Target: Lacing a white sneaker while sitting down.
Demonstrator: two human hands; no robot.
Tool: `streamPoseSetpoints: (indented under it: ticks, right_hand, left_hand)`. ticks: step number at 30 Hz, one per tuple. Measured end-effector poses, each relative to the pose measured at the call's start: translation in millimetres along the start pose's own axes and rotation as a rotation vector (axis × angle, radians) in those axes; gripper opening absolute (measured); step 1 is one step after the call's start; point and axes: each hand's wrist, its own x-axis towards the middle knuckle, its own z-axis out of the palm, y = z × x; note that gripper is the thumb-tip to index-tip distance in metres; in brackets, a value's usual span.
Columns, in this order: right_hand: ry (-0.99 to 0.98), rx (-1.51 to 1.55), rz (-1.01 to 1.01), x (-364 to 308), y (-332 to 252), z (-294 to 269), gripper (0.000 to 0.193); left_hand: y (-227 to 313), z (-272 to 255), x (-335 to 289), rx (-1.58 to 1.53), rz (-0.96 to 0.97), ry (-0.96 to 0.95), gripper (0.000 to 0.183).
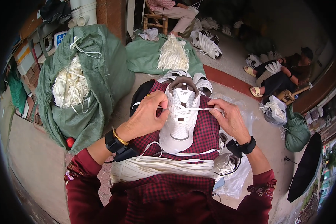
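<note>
A white sneaker (178,139) rests on my lap over a red-and-black checked apron (207,140), its toe toward me. A white shoelace (198,109) is threaded through part of it and runs taut to both sides. My left hand (148,115) pinches one end close to the shoe's left side. On the other side my right hand (229,118) grips the other end between thumb and fingers. Below the toe, a thick bundle of white laces (162,168) lies across my lap. More white shoe uppers (203,85) sit just beyond the sneaker's heel.
A big green sack (114,56) of white laces (71,87) stands at left. Ahead, another lace pile (173,54) lies on a green sack (140,54). Shoes (226,164) and clear plastic (246,112) are at my right. Two people sit farther off among shoe uppers (207,44).
</note>
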Motion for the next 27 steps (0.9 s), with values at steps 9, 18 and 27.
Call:
streamPoseSetpoints:
  ticks: [9, 18, 27]
  right_hand:
    - [-0.094, 0.044, -0.153, 22.5, -41.7, 27.2, 0.019]
    - [-0.28, -0.201, -0.142, 40.7, -61.0, 57.4, 0.013]
    - [-0.484, 0.097, 0.003, 35.0, -64.4, 25.9, 0.011]
  left_hand:
    - [-1.6, 0.9, -1.1, 0.067, 0.195, -0.017, 0.029]
    - [-4.9, 4.5, -0.9, -0.023, 0.118, -0.008, 0.037]
    - [-9.8, 5.7, -1.8, -0.066, 0.12, -0.012, 0.038]
